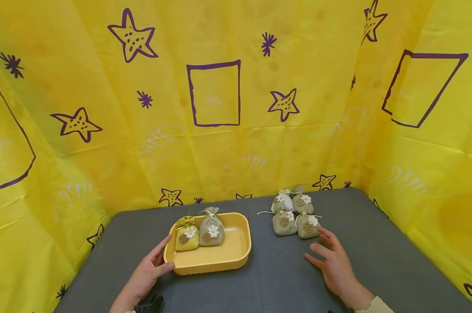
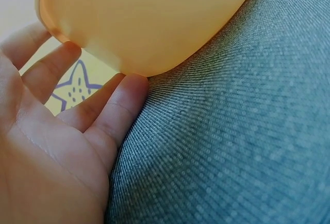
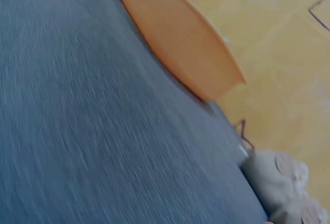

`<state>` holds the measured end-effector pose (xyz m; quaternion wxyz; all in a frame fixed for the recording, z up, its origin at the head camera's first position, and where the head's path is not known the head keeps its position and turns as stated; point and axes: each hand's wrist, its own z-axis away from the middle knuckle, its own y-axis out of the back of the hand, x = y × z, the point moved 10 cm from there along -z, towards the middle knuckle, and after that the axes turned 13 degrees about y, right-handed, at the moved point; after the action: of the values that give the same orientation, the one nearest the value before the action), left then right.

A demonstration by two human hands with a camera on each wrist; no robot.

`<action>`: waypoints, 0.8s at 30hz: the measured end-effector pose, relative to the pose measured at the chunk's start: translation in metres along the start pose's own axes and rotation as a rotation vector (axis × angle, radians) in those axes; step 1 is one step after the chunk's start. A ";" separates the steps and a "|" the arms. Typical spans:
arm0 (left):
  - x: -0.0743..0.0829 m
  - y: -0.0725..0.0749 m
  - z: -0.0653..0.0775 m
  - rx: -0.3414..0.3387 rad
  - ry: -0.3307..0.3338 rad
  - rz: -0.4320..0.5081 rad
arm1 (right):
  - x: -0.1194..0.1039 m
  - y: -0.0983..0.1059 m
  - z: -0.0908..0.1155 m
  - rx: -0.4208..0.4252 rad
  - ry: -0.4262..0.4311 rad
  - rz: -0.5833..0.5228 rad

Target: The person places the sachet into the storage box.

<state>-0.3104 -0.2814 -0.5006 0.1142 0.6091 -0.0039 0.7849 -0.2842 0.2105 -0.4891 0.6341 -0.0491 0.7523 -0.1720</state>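
My left hand (image 1: 147,271) rests at the left end of a yellow plastic tray (image 1: 208,266). In the left wrist view its fairly straight fingers (image 2: 121,100) touch the tray's outer wall (image 2: 154,23). Inside the tray stand a mustard drawstring pouch (image 1: 187,243) and a taller grey-beige pouch (image 1: 212,226), each with a white flower and a round tag. To the right, my right hand (image 1: 335,265) has its fingers loosely spread, with fingertips close to a beige pouch (image 1: 307,230). Nothing shows in its grasp.
Beside that pouch sit several more small pouches: a grey-beige one (image 1: 284,225), one at the back right (image 1: 303,204) and a partly hidden whitish one (image 1: 287,202). Dark grey cloth (image 1: 267,278) covers the table. A yellow patterned curtain (image 1: 220,161) rises behind and at both sides.
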 end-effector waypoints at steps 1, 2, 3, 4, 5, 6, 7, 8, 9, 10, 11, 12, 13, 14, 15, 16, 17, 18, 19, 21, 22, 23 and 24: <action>0.000 0.000 0.000 -0.002 -0.003 0.000 | 0.000 0.004 -0.001 0.001 -0.006 -0.006; 0.000 0.000 0.000 -0.003 -0.005 0.003 | 0.000 0.008 -0.003 0.000 -0.011 -0.006; 0.000 0.001 0.000 -0.003 -0.007 0.004 | 0.000 0.011 -0.005 -0.004 -0.015 -0.004; 0.000 0.001 0.000 -0.002 -0.009 0.005 | 0.000 0.014 -0.008 -0.009 -0.019 -0.004; 0.000 0.001 0.000 -0.001 -0.012 0.004 | 0.000 0.017 -0.011 -0.016 -0.022 -0.001; 0.000 0.002 -0.001 0.000 -0.011 0.003 | 0.001 0.020 -0.015 -0.025 -0.026 0.003; 0.001 0.002 -0.001 0.001 -0.013 0.001 | 0.001 0.023 -0.019 -0.034 -0.032 0.008; 0.000 0.001 -0.001 0.001 -0.011 -0.001 | 0.002 0.025 -0.023 -0.046 -0.039 0.018; 0.000 0.001 -0.001 0.000 -0.014 -0.003 | 0.002 0.027 -0.028 -0.059 -0.043 0.027; 0.000 0.001 -0.001 0.000 -0.015 -0.004 | 0.003 0.029 -0.032 -0.072 -0.048 0.039; 0.000 0.000 -0.001 0.000 -0.017 -0.002 | 0.003 0.031 -0.037 -0.087 -0.052 0.055; 0.000 0.000 0.000 0.000 -0.016 0.001 | 0.004 0.032 -0.041 -0.105 -0.052 0.071; 0.000 0.000 0.000 -0.002 -0.017 0.005 | 0.004 0.033 -0.045 -0.123 -0.052 0.085; 0.000 0.000 0.000 -0.002 -0.016 0.005 | 0.004 0.033 -0.050 -0.140 -0.050 0.096; 0.001 0.000 0.000 0.000 -0.018 0.004 | 0.004 0.033 -0.054 -0.157 -0.046 0.109; 0.001 0.000 0.000 0.001 -0.017 0.003 | 0.004 0.033 -0.058 -0.174 -0.043 0.124; 0.001 0.001 0.000 0.001 -0.019 0.002 | 0.005 0.032 -0.062 -0.188 -0.042 0.138; 0.001 0.001 0.000 0.003 -0.019 -0.001 | 0.006 0.032 -0.065 -0.202 -0.041 0.151; 0.001 0.002 0.000 0.003 -0.021 -0.004 | 0.008 0.031 -0.069 -0.215 -0.044 0.166; 0.001 0.002 0.000 0.006 -0.028 -0.008 | 0.011 0.029 -0.074 -0.241 -0.051 0.200; 0.001 0.002 0.000 0.004 -0.026 -0.006 | 0.013 0.028 -0.076 -0.251 -0.057 0.208; 0.001 0.001 0.000 0.002 -0.023 -0.005 | 0.015 0.027 -0.078 -0.264 -0.061 0.210; 0.001 0.001 0.000 0.000 -0.018 -0.004 | 0.016 0.027 -0.080 -0.275 -0.063 0.209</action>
<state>-0.3107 -0.2821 -0.4996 0.1159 0.6159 -0.0039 0.7792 -0.3607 0.2464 -0.5016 0.6592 -0.0624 0.7493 0.0013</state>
